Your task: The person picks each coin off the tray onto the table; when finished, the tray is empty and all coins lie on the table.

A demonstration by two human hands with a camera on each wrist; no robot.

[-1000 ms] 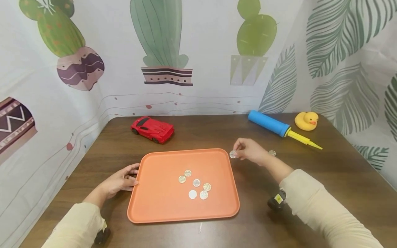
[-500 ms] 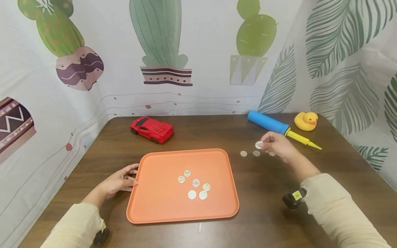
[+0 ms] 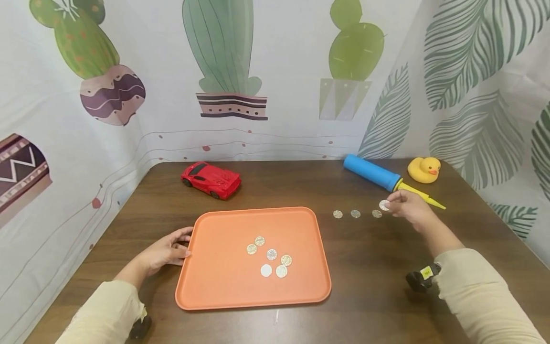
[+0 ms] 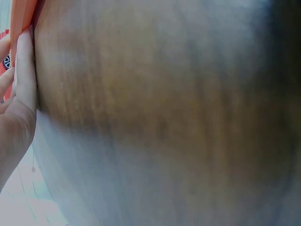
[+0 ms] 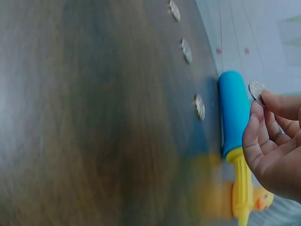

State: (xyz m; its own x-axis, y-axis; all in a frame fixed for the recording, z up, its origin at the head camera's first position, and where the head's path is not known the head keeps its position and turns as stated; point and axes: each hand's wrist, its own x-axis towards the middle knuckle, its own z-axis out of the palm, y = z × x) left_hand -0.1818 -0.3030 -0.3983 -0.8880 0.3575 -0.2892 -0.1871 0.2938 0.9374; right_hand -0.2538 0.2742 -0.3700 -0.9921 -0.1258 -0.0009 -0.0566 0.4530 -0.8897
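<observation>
Since a moment ago the right hand (image 3: pixel 409 206) has travelled further right of the orange tray (image 3: pixel 215 286), away from it and toward the yellow nozzle of the blue hand pump (image 3: pixel 372 172). It pinches one silver coin (image 3: pixel 384 205) between thumb and fingertips, lifted just above the wooden tabletop (image 3: pixel 369 286). Three more coins (image 3: pixel 354 213) lie in a row on the tabletop to the right of the tray, the held coin just beyond the row's far end. The wrist view shows the same pinch, with the coin (image 5: pixel 257 91) raised in front of the pump.

The left hand (image 3: pixel 165 250) rests on the tabletop against the tray's left edge, fingers relaxed and touching the rim, gripping nothing. Six coins (image 3: pixel 269 255) sit clustered near the tray's middle.

Beyond the tray's far left corner stands a red toy car (image 3: pixel 211 179). A yellow rubber duck (image 3: pixel 424 169) sits further right of the tray, past the pump.
</observation>
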